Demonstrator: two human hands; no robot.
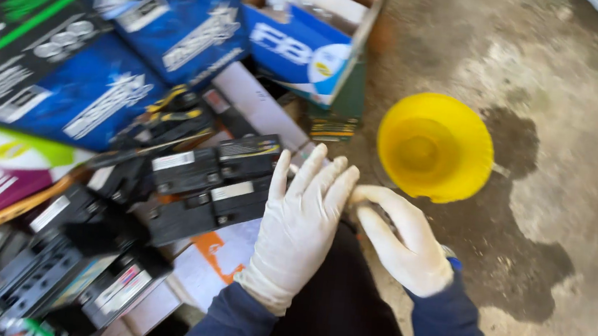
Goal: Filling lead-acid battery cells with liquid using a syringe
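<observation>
My left hand point(300, 227) wears a white glove and is held flat with its fingers together and stretched, over a dark object low in the middle. My right hand point(405, 244), also gloved in white, is beside it with the thumb and fingers reaching toward the left fingertips. Neither hand clearly grips anything; the spot where they meet is blurred. Just beyond the right hand a yellow funnel point(435, 146) stands on the stained concrete floor point(557, 142). To the left of my left hand lie several small black batteries point(213, 182).
Blue cardboard boxes point(142, 51) and a black one point(13, 23) are piled at upper left. An open blue and white carton point(303, 44) stands at top middle. More black batteries point(62, 269) crowd the lower left. A dark wet patch point(516, 262) marks the floor at right.
</observation>
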